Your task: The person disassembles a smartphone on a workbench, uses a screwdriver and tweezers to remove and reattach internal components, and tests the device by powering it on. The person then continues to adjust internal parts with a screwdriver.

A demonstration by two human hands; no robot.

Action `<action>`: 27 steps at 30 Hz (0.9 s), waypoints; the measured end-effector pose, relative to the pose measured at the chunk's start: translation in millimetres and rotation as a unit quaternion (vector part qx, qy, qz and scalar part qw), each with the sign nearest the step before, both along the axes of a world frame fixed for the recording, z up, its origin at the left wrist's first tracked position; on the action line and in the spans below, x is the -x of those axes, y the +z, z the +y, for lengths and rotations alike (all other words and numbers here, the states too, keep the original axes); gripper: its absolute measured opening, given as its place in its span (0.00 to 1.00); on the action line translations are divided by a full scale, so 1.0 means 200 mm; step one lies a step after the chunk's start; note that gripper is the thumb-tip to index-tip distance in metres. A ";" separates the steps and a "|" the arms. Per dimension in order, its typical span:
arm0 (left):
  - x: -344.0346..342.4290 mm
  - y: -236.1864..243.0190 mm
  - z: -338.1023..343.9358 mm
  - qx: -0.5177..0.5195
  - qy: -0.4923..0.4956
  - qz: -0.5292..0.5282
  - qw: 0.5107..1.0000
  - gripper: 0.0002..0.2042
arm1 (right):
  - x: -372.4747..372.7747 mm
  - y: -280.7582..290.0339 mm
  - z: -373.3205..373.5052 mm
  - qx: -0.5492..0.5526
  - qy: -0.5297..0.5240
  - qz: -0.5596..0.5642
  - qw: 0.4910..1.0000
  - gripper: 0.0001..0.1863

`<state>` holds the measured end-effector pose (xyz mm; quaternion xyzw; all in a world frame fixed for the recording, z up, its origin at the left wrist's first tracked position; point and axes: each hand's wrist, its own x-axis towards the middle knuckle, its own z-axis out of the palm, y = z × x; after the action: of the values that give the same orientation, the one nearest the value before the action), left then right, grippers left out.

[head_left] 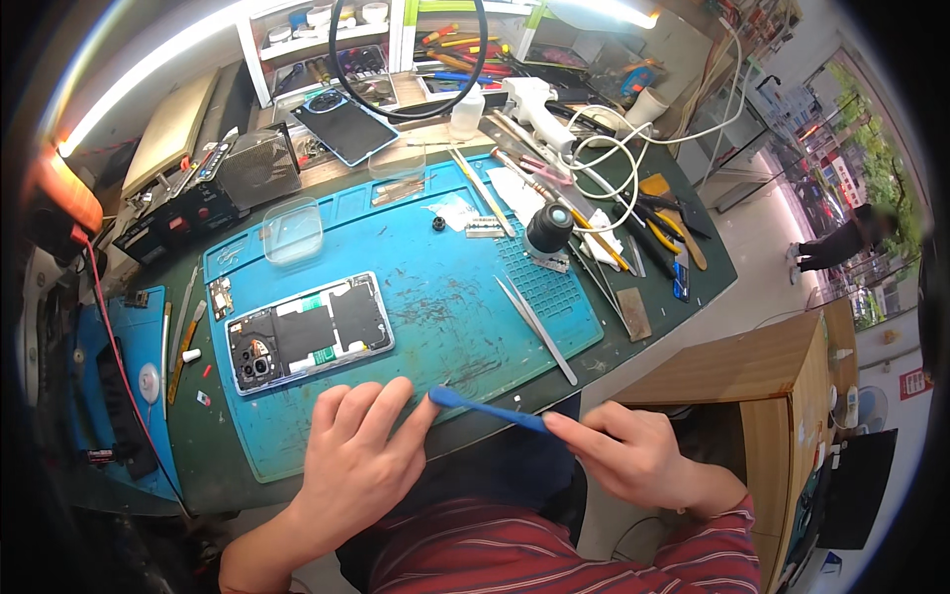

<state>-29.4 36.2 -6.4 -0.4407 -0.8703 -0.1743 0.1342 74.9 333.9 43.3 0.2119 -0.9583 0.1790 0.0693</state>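
No text is readable; the red wall sign (913, 384) appears too small.

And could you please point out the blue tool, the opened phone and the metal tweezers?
Blue tool (490, 410): head view, mid-shaft.
Opened phone (303, 330): head view, black inner section.
Metal tweezers (547, 341): head view, near where the arms meet.

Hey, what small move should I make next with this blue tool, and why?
I'd probably ease the left hand off the broad end of the blue tool: the right hand already grips the other end, and letting go would free that tip, which sits apart from the opened phone.
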 end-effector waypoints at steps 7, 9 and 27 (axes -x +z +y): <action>0.01 0.00 0.01 -0.006 0.007 -0.015 1.000 0.25 | 0.02 -0.02 0.00 -0.022 -0.003 0.033 0.999 0.31; 0.01 0.00 0.01 -0.007 0.004 -0.016 1.000 0.25 | 0.02 -0.04 0.02 -0.013 -0.030 0.042 0.999 0.30; 0.01 -0.01 -0.02 -0.051 0.005 -0.052 0.997 0.25 | 0.00 -0.13 0.10 0.105 -0.143 0.108 0.978 0.20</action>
<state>-32.4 33.0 -8.0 -0.4192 -0.8682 -0.2408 0.1119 74.2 353.6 18.0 0.0823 -0.9413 0.2430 0.2195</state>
